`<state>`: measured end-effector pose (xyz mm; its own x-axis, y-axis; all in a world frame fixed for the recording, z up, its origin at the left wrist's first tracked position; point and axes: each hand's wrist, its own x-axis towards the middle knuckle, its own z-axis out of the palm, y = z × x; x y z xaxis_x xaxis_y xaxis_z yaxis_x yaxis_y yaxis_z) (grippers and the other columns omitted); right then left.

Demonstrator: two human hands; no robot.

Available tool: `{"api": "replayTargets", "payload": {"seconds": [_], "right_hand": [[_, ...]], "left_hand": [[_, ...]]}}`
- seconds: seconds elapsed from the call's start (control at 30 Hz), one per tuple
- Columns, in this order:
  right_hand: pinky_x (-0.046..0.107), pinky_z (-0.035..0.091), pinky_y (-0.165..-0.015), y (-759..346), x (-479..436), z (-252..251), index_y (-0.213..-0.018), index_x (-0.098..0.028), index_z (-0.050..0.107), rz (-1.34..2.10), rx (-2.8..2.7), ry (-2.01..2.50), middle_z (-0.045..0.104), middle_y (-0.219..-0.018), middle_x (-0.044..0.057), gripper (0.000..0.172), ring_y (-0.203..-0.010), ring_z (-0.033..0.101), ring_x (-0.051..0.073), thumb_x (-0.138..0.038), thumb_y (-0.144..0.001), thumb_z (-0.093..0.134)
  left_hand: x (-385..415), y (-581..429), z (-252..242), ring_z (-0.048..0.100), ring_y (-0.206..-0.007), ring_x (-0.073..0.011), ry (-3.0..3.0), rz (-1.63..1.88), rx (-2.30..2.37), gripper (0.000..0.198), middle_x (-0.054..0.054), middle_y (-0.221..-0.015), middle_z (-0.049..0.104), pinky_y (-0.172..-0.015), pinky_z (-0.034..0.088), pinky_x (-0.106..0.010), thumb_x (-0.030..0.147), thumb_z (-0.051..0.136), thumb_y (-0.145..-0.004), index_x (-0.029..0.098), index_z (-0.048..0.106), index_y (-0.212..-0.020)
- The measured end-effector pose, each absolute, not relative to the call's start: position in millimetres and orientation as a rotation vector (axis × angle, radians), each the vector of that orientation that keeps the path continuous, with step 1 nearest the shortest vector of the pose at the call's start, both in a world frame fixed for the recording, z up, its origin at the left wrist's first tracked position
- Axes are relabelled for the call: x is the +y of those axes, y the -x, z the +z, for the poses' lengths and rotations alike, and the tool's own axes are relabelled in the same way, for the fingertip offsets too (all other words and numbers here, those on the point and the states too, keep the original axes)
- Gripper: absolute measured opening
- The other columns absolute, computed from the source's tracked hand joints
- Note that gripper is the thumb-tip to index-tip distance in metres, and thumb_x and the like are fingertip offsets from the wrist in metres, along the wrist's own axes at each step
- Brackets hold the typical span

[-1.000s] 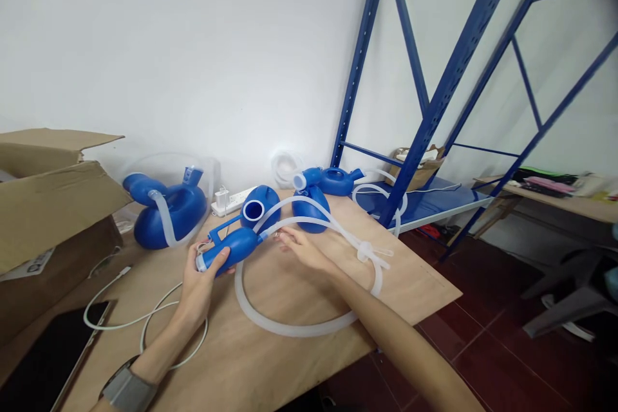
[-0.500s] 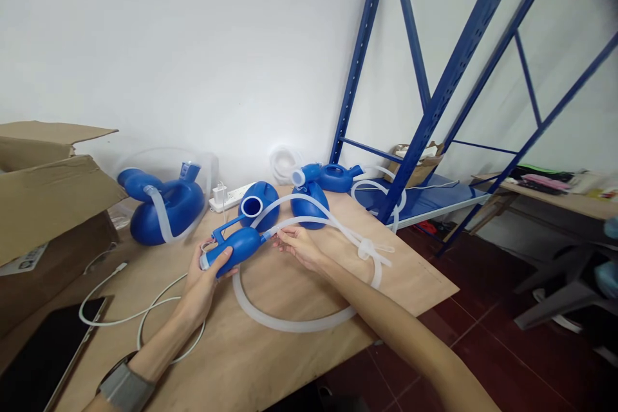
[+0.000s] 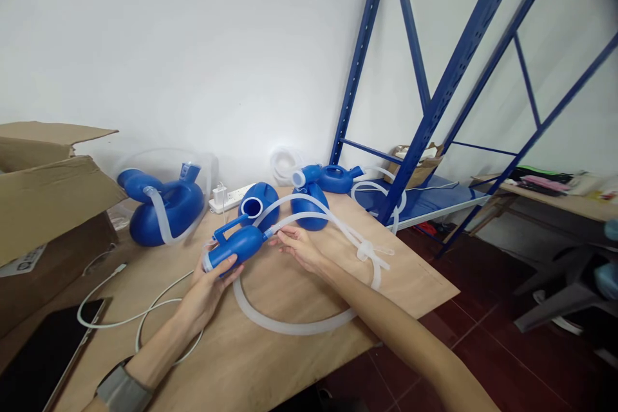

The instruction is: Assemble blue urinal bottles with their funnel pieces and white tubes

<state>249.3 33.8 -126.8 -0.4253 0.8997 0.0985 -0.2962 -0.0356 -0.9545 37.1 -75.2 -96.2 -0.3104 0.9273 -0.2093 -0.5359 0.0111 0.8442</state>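
A blue plastic urinal head (image 3: 241, 244) with a handle and a pale rim lies in my left hand (image 3: 212, 277), thumb on top and fingers underneath. A translucent hose (image 3: 302, 215) is joined to the head's narrow spout and arches away to the right. My right hand (image 3: 299, 248) is just below that joint, its fingers loosely bent and slightly apart; whether they touch the hose is hard to tell. The hose loops over the table, and a white tie or clip (image 3: 365, 250) gathers it on the right.
Behind my hands stand a blue bottle with an open mouth (image 3: 261, 196) and another blue bottle (image 3: 309, 209). A blue urinal (image 3: 167, 212) with hose sits left, near a cardboard box (image 3: 58, 187). A tablet (image 3: 53, 347) and white cable (image 3: 145, 315) lie front left; blue shelving (image 3: 434, 96) rises right.
My left hand and the urinal head have shifted slightly right, and the head is turned a little. My right hand's fingers have spread slightly beside the hose joint.
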Motion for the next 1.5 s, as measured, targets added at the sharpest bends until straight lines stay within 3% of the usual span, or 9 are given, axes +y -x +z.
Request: {"api": "replayTargets", "payload": {"seconds": [0.2,0.4,0.63,1.13,1.5], "right_hand": [[0.025,0.048,-0.071,-249.4,37.4,-131.4,-0.096,-0.019,0.082,1.626,-1.243,0.738,0.081,-0.106,0.009,0.043,-0.091,0.077,0.02,-0.051,-0.07,0.095],[0.03,0.053,-0.082,-249.4,39.9,-138.8,-0.089,-0.017,0.082,1.62,-1.243,0.714,0.08,-0.099,0.009,0.039,-0.085,0.073,0.018,-0.049,-0.071,0.094],[0.034,0.058,-0.087,-247.1,47.5,-149.5,-0.111,-0.016,0.077,1.649,-1.184,0.714,0.08,-0.09,0.005,0.061,-0.079,0.074,0.018,-0.04,-0.061,0.102],[0.031,0.06,-0.08,-248.5,42.1,-146.9,-0.136,-0.016,0.06,1.611,-1.302,0.695,0.08,-0.086,0.004,0.084,-0.076,0.075,0.018,-0.042,-0.067,0.099],[0.032,0.063,-0.074,-245.4,39.2,-154.2,-0.146,-0.026,0.043,1.529,-1.31,0.688,0.078,-0.082,-0.001,0.093,-0.076,0.076,0.019,-0.041,-0.071,0.097]], "left_hand": [[-77.4,-38.5,-92.5,0.08,-0.082,-0.0206,-0.458,1.527,1.071,0.052,-0.003,-0.103,0.079,-0.078,0.068,-0.03,0.003,0.079,-0.074,0.024,0.06,-0.116],[-76.7,-33.3,-97.3,0.08,-0.079,-0.0215,-0.542,1.501,1.106,0.059,-0.003,-0.099,0.079,-0.071,0.068,-0.03,0.007,0.086,-0.073,0.025,0.059,-0.122],[-76.6,-33.9,-101.2,0.08,-0.08,-0.0219,-0.612,1.483,1.171,0.069,-0.003,-0.098,0.078,-0.066,0.065,-0.028,0.01,0.089,-0.074,0.026,0.055,-0.132],[-72.8,-29.2,-114.8,0.078,-0.09,-0.0217,-0.757,1.471,1.238,0.076,-0.004,-0.113,0.072,-0.064,0.063,-0.026,0.029,0.098,-0.063,0.027,0.058,-0.127],[-74.2,-33.6,-118.3,0.072,-0.095,-0.0213,-0.892,1.496,1.277,0.085,-0.004,-0.114,0.07,-0.063,0.064,-0.025,0.038,0.099,-0.061,0.027,0.053,-0.131]]}}
